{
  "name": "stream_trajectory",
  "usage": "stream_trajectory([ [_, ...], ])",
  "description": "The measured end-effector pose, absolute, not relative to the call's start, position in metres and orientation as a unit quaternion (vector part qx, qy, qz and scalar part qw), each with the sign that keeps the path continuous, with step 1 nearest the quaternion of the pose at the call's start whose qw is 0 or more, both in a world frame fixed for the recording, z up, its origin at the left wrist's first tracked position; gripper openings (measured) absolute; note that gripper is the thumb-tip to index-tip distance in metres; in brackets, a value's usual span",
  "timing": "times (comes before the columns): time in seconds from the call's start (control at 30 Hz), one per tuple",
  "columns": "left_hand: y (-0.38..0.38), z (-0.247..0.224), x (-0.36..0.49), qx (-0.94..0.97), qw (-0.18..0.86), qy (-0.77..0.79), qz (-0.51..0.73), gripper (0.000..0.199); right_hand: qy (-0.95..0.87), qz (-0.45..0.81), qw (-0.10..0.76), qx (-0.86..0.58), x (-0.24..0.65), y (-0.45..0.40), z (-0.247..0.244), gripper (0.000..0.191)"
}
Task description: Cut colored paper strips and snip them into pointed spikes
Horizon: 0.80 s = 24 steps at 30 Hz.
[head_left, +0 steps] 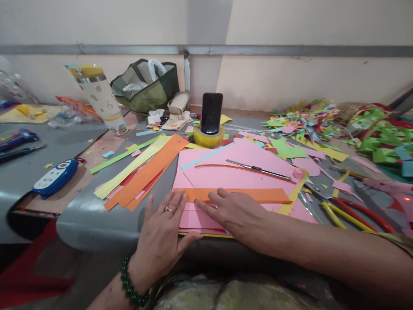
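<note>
An orange paper strip point(269, 195) lies crosswise over a stack of pink paper sheets point(213, 174) at the table's front edge. My left hand point(163, 224), wearing a ring, rests flat at the strip's left end, fingers stretched and thumb apart. Across the strip's middle, my right hand point(237, 215) presses down with its fingers extended. Neither hand grips anything. Just beyond the strip, a slim craft knife point(256, 168) and a thin red-brown strip point(216, 165) lie on the pink paper. Left of the stack is a fan of orange strips point(155, 171) and yellow strips point(134, 165).
A phone point(211, 113) stands in a yellow tape roll point(209, 137) behind the stack. Scissors point(351, 211) with red and yellow handles lie at right, near heaped paper scraps point(309, 118). At left are a tumbler point(100, 99), a green bag point(151, 92) and a blue-white device point(55, 177).
</note>
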<state>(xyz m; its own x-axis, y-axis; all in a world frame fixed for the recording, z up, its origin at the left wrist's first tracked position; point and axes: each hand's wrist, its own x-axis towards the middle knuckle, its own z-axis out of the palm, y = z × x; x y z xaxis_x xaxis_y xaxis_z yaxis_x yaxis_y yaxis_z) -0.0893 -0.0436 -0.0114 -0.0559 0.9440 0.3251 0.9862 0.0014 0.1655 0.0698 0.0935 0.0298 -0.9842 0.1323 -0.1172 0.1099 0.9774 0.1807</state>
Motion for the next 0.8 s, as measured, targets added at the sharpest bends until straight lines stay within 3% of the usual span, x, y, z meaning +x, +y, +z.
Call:
stream_trajectory([
  [0.23, -0.047, -0.030, -0.085, -0.679, 0.083, -0.718, -0.128, 0.068, 0.993, 0.097, 0.038, 0.062, 0.074, 0.092, 0.027, 0.041],
  [0.4, -0.047, -0.029, -0.086, -0.681, 0.089, -0.717, -0.118, 0.070, 0.991, 0.078, 0.071, 0.083, 0.076, 0.088, 0.039, 0.035],
  [0.8, -0.044, -0.014, -0.074, -0.668, 0.124, -0.727, -0.094, 0.066, 0.991, -0.010, 0.083, 0.107, 0.089, 0.095, 0.056, 0.058],
])
